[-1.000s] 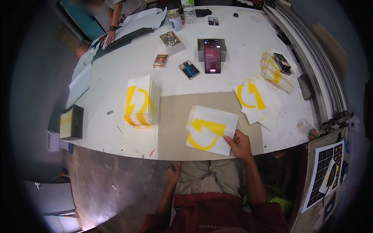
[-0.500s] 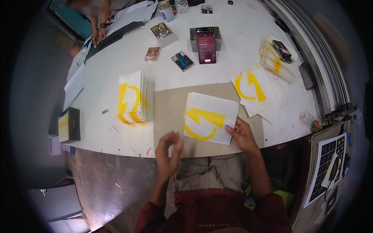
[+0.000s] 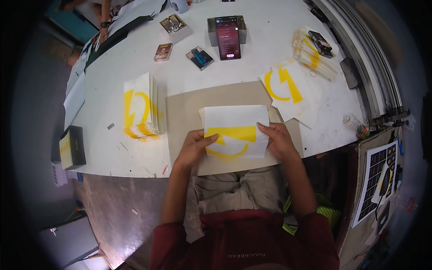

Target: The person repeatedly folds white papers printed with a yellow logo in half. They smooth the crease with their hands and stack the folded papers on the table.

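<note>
- Head view: both hands are at the near side of the desk [image 3: 103, 94], gripping a white sheet [image 3: 236, 118] with a yellow print between them.
- Left hand [image 3: 193, 146]: closed on the sheet's left edge, thumb lying on the print, the other fingers mostly hidden.
- Right hand [image 3: 279, 138]: closed on the right edge, thumb on top near the print's corner, fingers curled behind.
- The white sheet is over the beige board [image 3: 184, 105]; another pale edge shows at its left, and I cannot tell how many layers there are.
- Left of the board stands a stack of printed sheets [image 3: 138, 105].
- To the right, loose printed sheets [image 3: 289, 92] overlap the board's corner; beyond them a bundle [image 3: 310, 56] carries a dark pack [image 3: 320, 43].
- Farther back, a phone [image 3: 228, 39] leans against a grey box [image 3: 243, 33].
- At upper left, a co-worker's hand [image 3: 103, 33] rests near dark material [image 3: 119, 33].
</note>
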Available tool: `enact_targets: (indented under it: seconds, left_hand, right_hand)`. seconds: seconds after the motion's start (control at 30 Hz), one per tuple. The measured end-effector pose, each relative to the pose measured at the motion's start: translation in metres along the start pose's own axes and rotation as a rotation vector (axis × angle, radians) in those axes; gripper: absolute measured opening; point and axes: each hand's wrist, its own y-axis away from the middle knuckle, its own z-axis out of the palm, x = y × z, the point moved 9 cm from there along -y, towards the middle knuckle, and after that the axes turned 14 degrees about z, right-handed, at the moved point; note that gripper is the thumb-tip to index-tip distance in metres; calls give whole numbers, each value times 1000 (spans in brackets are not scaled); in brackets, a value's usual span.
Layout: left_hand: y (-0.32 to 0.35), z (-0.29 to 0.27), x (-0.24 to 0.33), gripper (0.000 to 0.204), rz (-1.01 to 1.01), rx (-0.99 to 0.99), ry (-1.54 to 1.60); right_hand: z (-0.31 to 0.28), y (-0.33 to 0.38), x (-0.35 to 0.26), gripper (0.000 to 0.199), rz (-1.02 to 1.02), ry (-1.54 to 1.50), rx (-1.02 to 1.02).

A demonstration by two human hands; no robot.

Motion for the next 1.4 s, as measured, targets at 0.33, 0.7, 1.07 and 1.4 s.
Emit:
enact_targets:
  seconds: [0.33,0.7,1.07,1.4]
  left_hand:
    - [-37,-3,-8,48,-94,-51,160]
    - [-41,-11,-15,53,-130,98,154]
    - [-40,-10,-14,59,-66,38,273]
    - [-45,-5,-12,75,-30,48,275]
  right_hand:
    - [13,-31,-34,39,52,25,4]
    - [18,-43,-41,40,85,94,17]
    - [17,-56,-41,41,123,-5,100]
    - [21,-39,-45,44,-45,-25,12]
